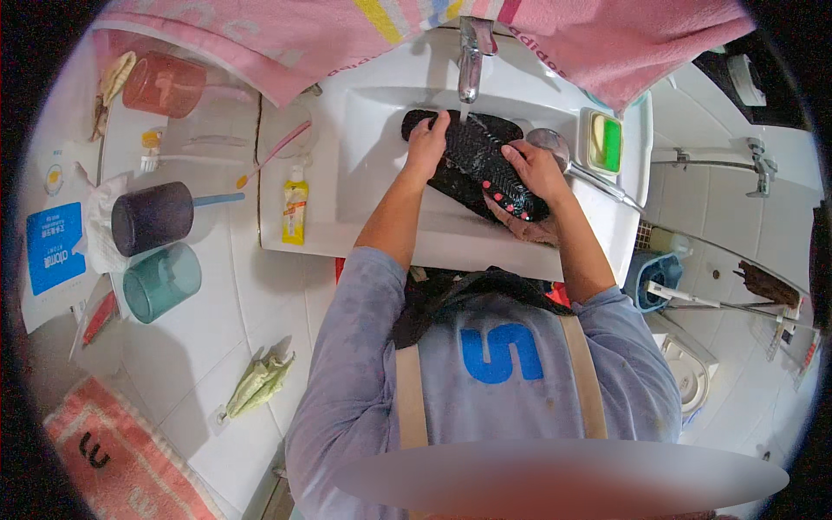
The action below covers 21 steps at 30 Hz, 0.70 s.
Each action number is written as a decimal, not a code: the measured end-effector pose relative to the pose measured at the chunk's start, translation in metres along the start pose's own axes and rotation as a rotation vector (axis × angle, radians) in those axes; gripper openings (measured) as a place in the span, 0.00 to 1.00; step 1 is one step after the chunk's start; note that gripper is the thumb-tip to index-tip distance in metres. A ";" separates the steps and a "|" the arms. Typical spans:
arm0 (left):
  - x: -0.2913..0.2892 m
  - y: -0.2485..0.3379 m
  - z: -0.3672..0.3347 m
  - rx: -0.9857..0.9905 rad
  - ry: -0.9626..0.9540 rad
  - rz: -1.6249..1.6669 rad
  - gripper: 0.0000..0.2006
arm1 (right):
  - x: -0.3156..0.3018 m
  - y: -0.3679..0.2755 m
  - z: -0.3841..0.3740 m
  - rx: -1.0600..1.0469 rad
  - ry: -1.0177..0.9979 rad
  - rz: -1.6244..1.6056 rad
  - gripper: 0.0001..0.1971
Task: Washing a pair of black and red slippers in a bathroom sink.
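Observation:
A wet black shoe [487, 160] lies slantwise over the white sink, its sole turned up. The sole has a zigzag tread and several pink dots near its right end. My left hand [426, 146] grips the far left edge of it. On the right edge is my right hand [536, 173], its thumb on the sole and its other fingers mostly hidden. Water runs from the chrome faucet [471, 69] onto or just beside the sole. Beneath the shoe a second black piece [452, 189] shows, largely covered. A crumpled brownish-pink thing [525, 228] sticks out under the shoe's right end.
Right of the shoe rests a chrome shower head [549, 143], near a soap box [604, 143] with a green-and-yellow block. A yellow tube [295, 212] and pink toothbrush [279, 151] are left of the basin. Pink towels [295, 43] hang beyond it. Several cups [152, 218] line the left wall.

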<state>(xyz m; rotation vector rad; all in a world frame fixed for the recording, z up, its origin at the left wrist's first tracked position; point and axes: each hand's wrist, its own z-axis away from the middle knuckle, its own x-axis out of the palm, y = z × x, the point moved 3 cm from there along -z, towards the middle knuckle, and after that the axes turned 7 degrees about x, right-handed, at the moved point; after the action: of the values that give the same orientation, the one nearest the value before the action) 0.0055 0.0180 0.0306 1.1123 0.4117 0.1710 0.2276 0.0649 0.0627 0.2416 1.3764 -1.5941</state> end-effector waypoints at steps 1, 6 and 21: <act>0.007 -0.013 -0.009 0.000 -0.008 0.001 0.39 | 0.001 0.004 -0.002 -0.011 0.020 -0.038 0.23; 0.007 -0.066 -0.029 -0.063 -0.138 0.969 0.30 | -0.002 -0.013 -0.013 -0.009 -0.017 -0.048 0.23; 0.019 -0.024 0.001 -0.058 -0.189 1.137 0.18 | 0.017 -0.073 0.027 -0.452 0.405 0.432 0.22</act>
<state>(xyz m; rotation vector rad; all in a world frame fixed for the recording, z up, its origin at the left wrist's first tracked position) 0.0215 0.0128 0.0054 1.1840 -0.4379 1.0549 0.1756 0.0250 0.1069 0.5655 1.8063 -0.8763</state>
